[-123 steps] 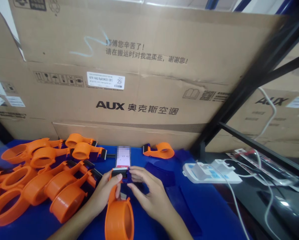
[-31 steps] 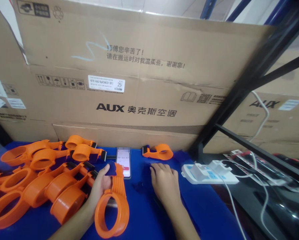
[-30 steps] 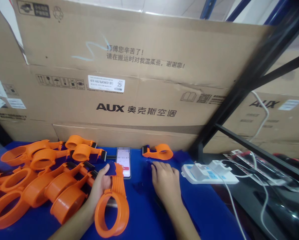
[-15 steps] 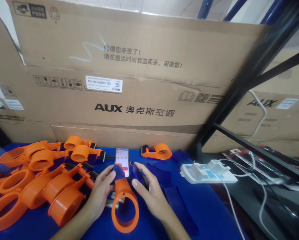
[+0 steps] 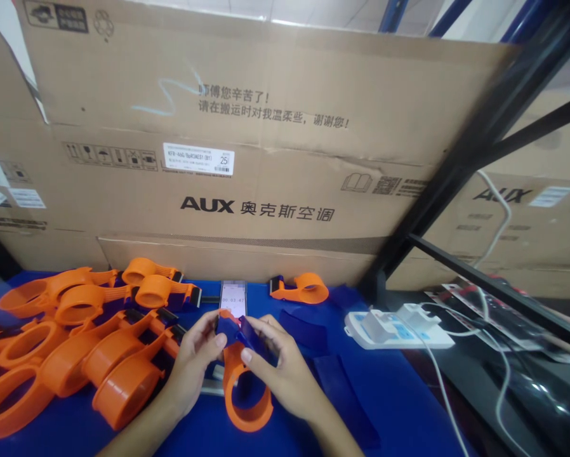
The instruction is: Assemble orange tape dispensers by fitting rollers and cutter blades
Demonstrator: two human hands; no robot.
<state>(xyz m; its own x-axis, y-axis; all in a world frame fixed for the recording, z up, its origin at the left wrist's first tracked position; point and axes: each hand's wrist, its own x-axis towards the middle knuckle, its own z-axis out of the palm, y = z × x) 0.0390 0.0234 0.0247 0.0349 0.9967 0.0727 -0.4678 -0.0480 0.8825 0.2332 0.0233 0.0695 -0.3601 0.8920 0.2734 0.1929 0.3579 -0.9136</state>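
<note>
An orange tape dispenser (image 5: 249,421) is held in front of me with its ring end hanging toward me. My left hand (image 5: 193,360) is closed around its upper end, where a dark blue part covers the orange. Between the fingers and thumb of my right hand (image 5: 285,368) is a dark blue plastic sheet (image 5: 252,332), brought up against that upper end. Fingers partly hide where the two meet. A phone (image 5: 233,297) showing a timer lies just behind my hands, its lower part covered. Under the dispenser lie pale metal strips (image 5: 212,387), partly hidden.
Several orange tape dispensers (image 5: 108,352) are piled on the left of the blue table (image 5: 399,406). Another dispenser (image 5: 308,289) lies at the back. Blue plastic sheets (image 5: 344,393) lie right of my hands. A white power strip (image 5: 399,330) with cords sits by a black rack post (image 5: 428,171). Cardboard (image 5: 266,171) stands behind.
My right hand has moved left, bringing the blue sheet from apart to against the dispenser's upper end. The dispenser has tilted, and its ring has shifted slightly right and up.
</note>
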